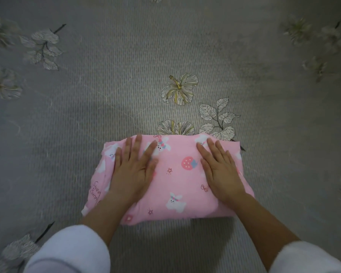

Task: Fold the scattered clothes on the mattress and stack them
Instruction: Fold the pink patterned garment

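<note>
On the grey mattress (165, 46), just in front of the person, lies a folded pink garment of soft printed cotton (177, 178). The mattress cover is a ribbed, quilted weave with fine rows running away from the viewer. It is scattered with pale stitched hibiscus flowers and veined leaves (179, 89), one cluster touching the garment's far edge.

The garment makes a plump, rounded rectangle with soft corners, layered thick enough to cast a shadow along its near side. Its print shows white rabbits (174, 201), a red strawberry (188, 163), small outlined stars and bows. A line of dark lettering (96, 191) runs along the left end.

The bundle's long axis runs left to right across the view, with its short sides pointing towards and away from the person. The near edge flares slightly wider than the far one, and the left end sags a little closer to the viewer.

The left hand (134, 170) lies palm-down on the left half, fingers straight and slightly spread, tips reaching almost to the far edge. The right hand (219, 170) lies flat on the right half in the same manner, fingers straight and close together. Neither hand grasps the cloth; both press on it from above. White fleecy sleeves (71, 251) are pushed up the forearms.
</note>
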`<state>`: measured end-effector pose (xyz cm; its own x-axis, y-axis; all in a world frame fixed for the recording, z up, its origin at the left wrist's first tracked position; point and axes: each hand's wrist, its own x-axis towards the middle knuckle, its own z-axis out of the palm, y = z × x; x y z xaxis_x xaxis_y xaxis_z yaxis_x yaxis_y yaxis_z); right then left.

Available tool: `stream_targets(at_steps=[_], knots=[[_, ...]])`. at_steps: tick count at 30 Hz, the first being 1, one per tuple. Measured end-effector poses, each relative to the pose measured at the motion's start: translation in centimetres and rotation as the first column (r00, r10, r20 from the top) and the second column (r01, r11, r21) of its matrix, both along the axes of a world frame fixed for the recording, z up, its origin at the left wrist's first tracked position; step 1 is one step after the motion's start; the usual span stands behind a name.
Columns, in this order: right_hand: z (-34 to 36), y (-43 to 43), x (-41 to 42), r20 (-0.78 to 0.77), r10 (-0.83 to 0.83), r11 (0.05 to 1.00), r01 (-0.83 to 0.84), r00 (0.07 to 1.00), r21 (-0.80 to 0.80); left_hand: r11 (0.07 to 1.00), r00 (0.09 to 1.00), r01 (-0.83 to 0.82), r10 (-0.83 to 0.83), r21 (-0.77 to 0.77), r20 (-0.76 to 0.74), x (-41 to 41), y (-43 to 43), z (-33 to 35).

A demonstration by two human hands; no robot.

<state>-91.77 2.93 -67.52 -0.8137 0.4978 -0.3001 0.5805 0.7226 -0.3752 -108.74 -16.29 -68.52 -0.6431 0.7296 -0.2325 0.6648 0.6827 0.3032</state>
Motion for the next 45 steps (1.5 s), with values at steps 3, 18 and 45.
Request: stream_targets(at_steps=[3, 18, 45], knots=[[0.3, 0.5, 0.5, -0.101, -0.074, 0.997, 0.071, 0.992, -0.025, 1.0, 1.0, 0.029, -0.029, 0.003, 0.001, -0.9, -1.4, 0.4], [5.1, 1.8, 1.1, 0.067, -0.746, 0.587, 0.702, 0.662, -0.403, 0.618, 0.437, -0.786, 0.574, -0.016, 0.692, -2.9, -5.1, 5.9], [30.1, 0.2, 45.6, -0.375, -0.912, 0.283, 0.916, 0.165, -0.285, 0.841, 0.785, 0.079, -0.383, 0.535, 0.486, 27.6, 14.3, 30.3]])
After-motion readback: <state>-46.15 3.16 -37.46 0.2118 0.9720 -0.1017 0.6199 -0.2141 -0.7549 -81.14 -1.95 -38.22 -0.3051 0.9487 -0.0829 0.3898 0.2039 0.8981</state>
